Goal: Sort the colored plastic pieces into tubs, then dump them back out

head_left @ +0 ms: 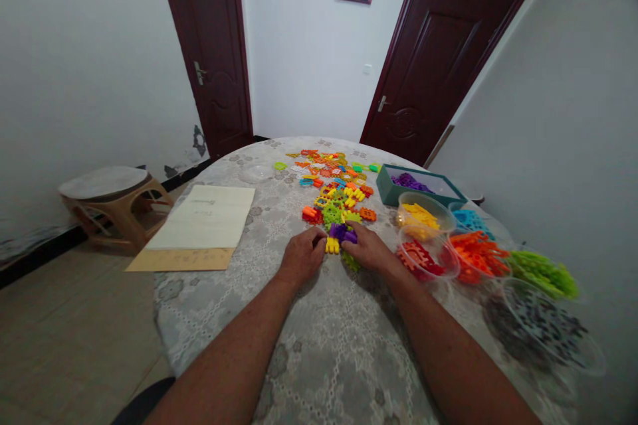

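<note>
Head view, only one there is: both hands sit on the round table (319,358), meeting at the near edge of the big pile of plastic blocks (335,187). The left hand (302,256) and right hand (367,249) are pinched from either side onto a small clump, purple blocks (343,233) with a yellow piece (332,245) hanging off the near end. Fingers are curled in close around it. Whether it's lifted or resting on the cloth, can't tell.

These look like light, stiff snap-together bits, smooth plastic, so a bit slippery but not fragile. I'd say grip by the flat faces or notched edges, not the joints.

Right of the pile: a teal box (386,187), then clear bowls of yellow (421,215), red (421,256), orange (476,254) and green pieces (543,273). Left of the pile lies a paper sheet (207,217).
</note>
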Available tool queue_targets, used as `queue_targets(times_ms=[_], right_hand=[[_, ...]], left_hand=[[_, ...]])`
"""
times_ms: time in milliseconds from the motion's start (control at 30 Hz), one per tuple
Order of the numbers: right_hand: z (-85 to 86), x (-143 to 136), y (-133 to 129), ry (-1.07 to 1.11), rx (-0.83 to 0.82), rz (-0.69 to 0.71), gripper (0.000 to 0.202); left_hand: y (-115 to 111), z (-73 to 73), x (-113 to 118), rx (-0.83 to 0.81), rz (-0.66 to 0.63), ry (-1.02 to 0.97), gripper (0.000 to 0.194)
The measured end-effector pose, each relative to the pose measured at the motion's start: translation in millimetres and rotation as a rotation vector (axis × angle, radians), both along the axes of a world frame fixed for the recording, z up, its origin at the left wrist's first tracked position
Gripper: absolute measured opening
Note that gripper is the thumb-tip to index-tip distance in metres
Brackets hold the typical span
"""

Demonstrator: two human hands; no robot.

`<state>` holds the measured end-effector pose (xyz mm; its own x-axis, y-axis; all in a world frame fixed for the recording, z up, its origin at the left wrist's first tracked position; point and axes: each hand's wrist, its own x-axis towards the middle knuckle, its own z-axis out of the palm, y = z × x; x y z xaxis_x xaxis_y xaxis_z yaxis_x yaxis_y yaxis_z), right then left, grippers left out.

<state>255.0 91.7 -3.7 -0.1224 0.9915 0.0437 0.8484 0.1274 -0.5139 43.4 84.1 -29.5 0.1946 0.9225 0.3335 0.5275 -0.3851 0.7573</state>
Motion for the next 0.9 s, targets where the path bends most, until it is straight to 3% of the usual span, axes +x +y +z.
queue_targets(times_ms=[200, 333, 467, 667, 800, 900], right_hand=[[-1.3, 1, -2, 0.004, 0.046, -0.021, 0.043], [8.0, 2, -7, 0.010, 0.028, 0.006, 0.031], [30.0, -7, -19, -0.034, -0.017, 0.026, 0.029], [78.7, -5, -32, -0.079, -0.029, 0.031, 0.030], [107.0, 33, -5, 0.015, -0.062, 0.053, 0.030], [119.6, 73, 39, 0.207, -0.103, -0.138, 0.030]], left_hand=[[0, -0.2, 1, -0.015, -0.019, 0.042, 0.018], [-1, 3.2, 1, -0.027, -0.014, 0.038, 0.017], [-2, 6.7, 0, -0.027, -0.024, 0.058, 0.017], [-2, 7.3, -1, -0.014, -0.017, 0.041, 0.019], [-1, 8.3, -1, -0.020, -0.001, 0.038, 0.020], [-1, 9.6, -1, -0.036, -0.004, 0.035, 0.020]])
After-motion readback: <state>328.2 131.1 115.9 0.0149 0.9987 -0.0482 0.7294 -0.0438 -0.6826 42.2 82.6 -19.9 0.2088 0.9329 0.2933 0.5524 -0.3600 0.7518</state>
